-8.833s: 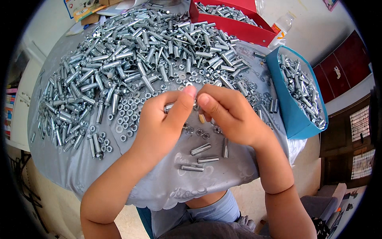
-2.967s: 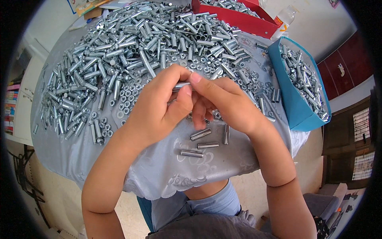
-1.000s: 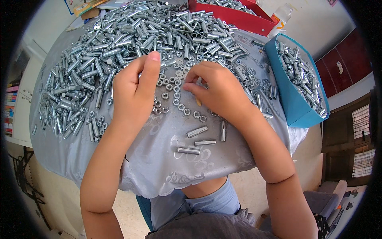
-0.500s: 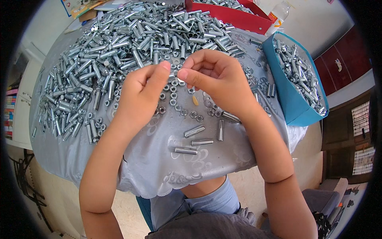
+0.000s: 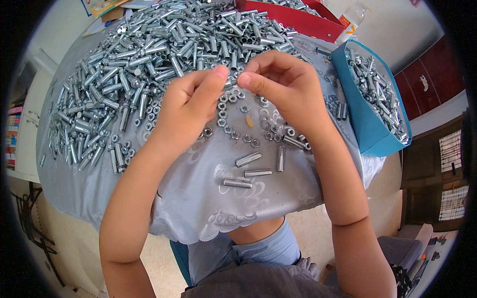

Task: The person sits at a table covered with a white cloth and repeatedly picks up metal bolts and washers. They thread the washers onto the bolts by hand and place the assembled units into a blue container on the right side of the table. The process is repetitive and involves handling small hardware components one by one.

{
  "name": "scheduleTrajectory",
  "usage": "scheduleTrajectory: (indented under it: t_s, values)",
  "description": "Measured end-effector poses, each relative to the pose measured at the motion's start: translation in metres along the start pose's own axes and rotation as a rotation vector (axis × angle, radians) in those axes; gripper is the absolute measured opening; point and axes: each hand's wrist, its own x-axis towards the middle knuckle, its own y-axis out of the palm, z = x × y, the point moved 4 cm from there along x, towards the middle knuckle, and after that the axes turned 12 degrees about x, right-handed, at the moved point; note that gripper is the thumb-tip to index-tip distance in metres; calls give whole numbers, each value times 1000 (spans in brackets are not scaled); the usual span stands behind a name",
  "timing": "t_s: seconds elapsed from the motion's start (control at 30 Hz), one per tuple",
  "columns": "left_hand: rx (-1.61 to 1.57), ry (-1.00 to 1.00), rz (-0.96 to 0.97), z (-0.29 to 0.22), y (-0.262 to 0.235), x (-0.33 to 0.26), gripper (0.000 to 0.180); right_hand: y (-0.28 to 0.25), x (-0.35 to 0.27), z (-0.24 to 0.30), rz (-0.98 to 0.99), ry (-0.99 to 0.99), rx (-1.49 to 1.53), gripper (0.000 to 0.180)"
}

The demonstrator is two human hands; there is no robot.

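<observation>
Above the grey embossed tablecloth [image 5: 198, 198], left hand [image 5: 186, 107] and right hand [image 5: 283, 84] pinch one small silver metal bolt [image 5: 232, 82] between narrow fingertips, raised clear of loose silver hex nuts [image 5: 233, 134] for alignment.

A big pile of metal sleeves [image 5: 149, 54] lies at the back left of the counter [image 5: 198, 198]. Loose nuts [image 5: 233, 134] lie in front. A bin [image 5: 367, 99] sits on the right.

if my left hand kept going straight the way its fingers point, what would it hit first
Probably your right hand: the left hand points toward its fingertips, with a small metal part pinched between them. Height above the nuts is unclear.
</observation>
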Motion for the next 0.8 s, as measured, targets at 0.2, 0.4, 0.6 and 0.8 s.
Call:
scheduleTrajectory:
  t_s: [0.2,0.4,0.6,0.8]
  values:
    - [-142,8,37,-1,9,4,36,-4,3,4,-53,12,-20,16]
    - [-66,44,45,-11,10,-4,40,-9,3,3,73,232,188,16]
    - [70,74,-29,-10,5,-2,40,1,0,14,-34,-33,-152,15]
    - [-3,60,-99,-10,2,-1,43,11,-3,8,-45,-204,-243,23]
